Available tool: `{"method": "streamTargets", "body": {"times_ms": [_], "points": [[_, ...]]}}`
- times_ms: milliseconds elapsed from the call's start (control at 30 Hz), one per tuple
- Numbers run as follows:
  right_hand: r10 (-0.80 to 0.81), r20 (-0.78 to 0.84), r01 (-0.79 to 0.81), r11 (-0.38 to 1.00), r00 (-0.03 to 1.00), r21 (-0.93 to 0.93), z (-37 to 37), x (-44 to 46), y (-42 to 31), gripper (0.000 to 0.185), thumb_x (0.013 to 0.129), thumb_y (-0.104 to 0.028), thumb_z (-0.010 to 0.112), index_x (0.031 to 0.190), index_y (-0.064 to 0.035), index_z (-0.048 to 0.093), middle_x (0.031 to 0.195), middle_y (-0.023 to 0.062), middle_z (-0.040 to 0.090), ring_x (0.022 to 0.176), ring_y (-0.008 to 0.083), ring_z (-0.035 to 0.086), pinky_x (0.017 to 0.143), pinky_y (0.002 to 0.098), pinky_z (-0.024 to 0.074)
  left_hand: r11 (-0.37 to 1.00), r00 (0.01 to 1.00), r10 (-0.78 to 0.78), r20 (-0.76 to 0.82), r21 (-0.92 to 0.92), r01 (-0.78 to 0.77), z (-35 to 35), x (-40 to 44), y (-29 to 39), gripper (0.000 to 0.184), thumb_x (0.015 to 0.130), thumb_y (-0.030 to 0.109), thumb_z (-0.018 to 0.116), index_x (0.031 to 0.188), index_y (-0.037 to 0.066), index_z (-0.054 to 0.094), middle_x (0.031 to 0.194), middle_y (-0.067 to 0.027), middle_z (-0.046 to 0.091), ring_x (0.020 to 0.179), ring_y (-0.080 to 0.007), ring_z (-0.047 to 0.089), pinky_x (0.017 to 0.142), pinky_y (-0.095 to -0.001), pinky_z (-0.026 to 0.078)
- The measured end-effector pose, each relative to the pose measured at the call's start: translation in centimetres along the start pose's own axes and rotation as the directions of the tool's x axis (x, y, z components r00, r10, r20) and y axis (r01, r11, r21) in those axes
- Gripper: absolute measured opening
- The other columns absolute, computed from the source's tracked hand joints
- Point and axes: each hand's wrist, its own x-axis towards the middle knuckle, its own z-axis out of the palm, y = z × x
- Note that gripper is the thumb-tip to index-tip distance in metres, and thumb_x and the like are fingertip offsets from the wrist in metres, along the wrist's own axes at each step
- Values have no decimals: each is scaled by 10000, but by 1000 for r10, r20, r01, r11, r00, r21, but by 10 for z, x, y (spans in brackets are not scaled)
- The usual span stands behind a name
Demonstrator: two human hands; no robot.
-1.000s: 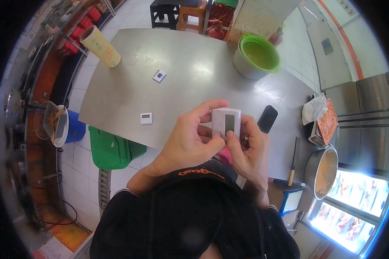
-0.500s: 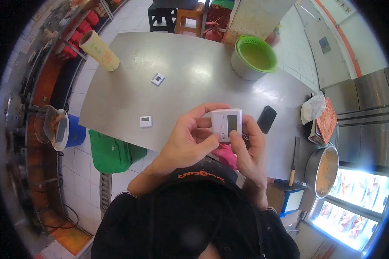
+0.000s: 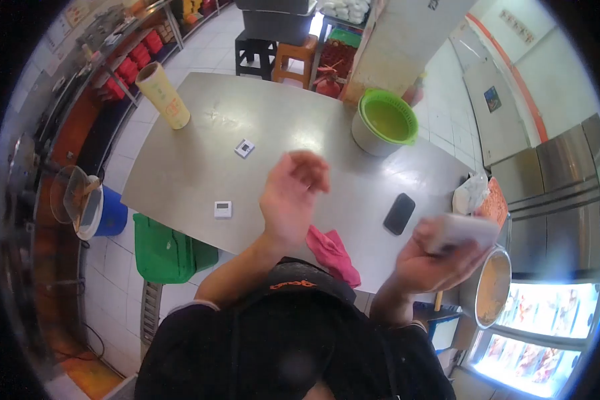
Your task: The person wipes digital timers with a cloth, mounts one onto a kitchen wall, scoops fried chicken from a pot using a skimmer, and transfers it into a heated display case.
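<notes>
My right hand (image 3: 420, 267) is out to the right, wrapped round a white digital timer (image 3: 472, 231) that is smeared by motion. Over the middle of the table, my left hand (image 3: 290, 197) is raised with loosely curled fingers and nothing in them. Two more small white digital timers lie on the steel table (image 3: 173, 180): one timer (image 3: 223, 209) near the front left edge, another timer (image 3: 245, 148) farther back. A black phone (image 3: 399, 214) lies left of my right hand. Below my left hand, a pink cloth (image 3: 333, 255) hangs over the front edge.
A yellow roll (image 3: 163, 97) stands at the back left corner. At the back right is a pot (image 3: 373, 133) with a green strainer (image 3: 388, 117). A large metal bowl (image 3: 493, 287) sits beyond my right hand. A green bin (image 3: 167, 250) and blue bucket (image 3: 113, 210) stand left.
My left hand has let go of the timer and lifted away from it. My right hand has carried the timer to the right. The view has shifted, showing more of the room behind the table.
</notes>
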Motion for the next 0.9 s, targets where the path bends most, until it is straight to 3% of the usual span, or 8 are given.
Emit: {"method": "streamTargets", "body": {"times_ms": [33, 167, 267, 333, 400, 500, 800, 900], "points": [[-6, -161, 49, 963, 987, 266, 1, -2, -2, 460, 911, -116, 677, 1304, -14, 460, 908, 174, 651, 615, 268, 656, 594, 363, 563, 986, 983, -88, -161, -156, 63, 12, 9, 2, 519, 1002, 484, 362, 1100, 37, 607, 996, -103, 633, 899, -255, 582, 829, -394, 467], [-193, 12, 192, 979, 981, 71, -42, -1, 9, 442, 1001, -279, 535, 1328, 9, 461, 1102, 93, 604, 916, 201, 635, 792, 308, 549, 876, 969, -159, 187, -427, 226, 25, 15, -2, 563, 954, 567, 405, 1057, 37, 566, 1061, -105, 589, 943, -272, 562, 887, -378, 441], [-293, -220, 324, 939, 930, 119, -21, 9, 6, 426, 1012, -285, 527, 1309, 18, 490, 1108, 71, 607, 982, 172, 630, 878, 279, 521, 903, 990, -52, 129, -418, 101, 22, 18, 4, 544, 958, 552, 397, 1033, 38, 560, 1019, -97, 567, 947, -255, 532, 902, -374, 421], [77, 225, -10, 959, 971, -285, 9, -2, 14, 375, 1006, -228, 540, 1293, 10, 506, 1046, 53, 632, 922, 153, 632, 815, 265, 509, 927, 995, -81, 50, -362, 94, 39, 14, 5, 533, 959, 541, 386, 1014, 38, 553, 971, -87, 543, 934, -239, 500, 895, -376, 402], [553, 407, -125, 689, 727, -714, 29, -6, 19, 329, 1000, -171, 552, 1278, 1, 521, 984, 34, 658, 861, 135, 635, 751, 251, 497, 936, 980, -30, 196, -340, 96, 44, 13, 5, 539, 968, 534, 362, 1026, 33, 551, 969, -94, 541, 932, -232, 497, 897, -381, 400], [187, 179, -126, 943, 966, -307, 26, -4, 24, 263, 1022, -189, 522, 1217, -15, 550, 926, 28, 643, 708, 62, 581, 581, 185, 433, 926, 956, 78, 284, -375, 36, 35, 16, 5, 543, 983, 516, 330, 1059, 23, 547, 1030, -119, 561, 993, -243, 523, 928, -381, 399], [666, 122, -660, 746, 736, -89, 38, -19, 28, 295, 1052, -278, 452, 1211, -46, 542, 851, -21, 579, 650, 24, 506, 532, 178, 386, 815, 933, 260, 249, 461, -351, 50, -6, -13, 637, 1055, 483, 198, 1217, -26, 544, 1189, -172, 603, 1076, -205, 568, 956, -330, 431], [710, 150, -710, 701, 688, -60, 35, -29, 30, 281, 1059, -275, 440, 1227, -72, 539, 874, -30, 570, 688, 21, 487, 563, 195, 389, 906, 946, 70, 316, 378, -193, 38, -11, -15, 692, 1049, 543, 171, 1156, -16, 565, 1068, -137, 626, 951, -177, 597, 840, -290, 476]]}}
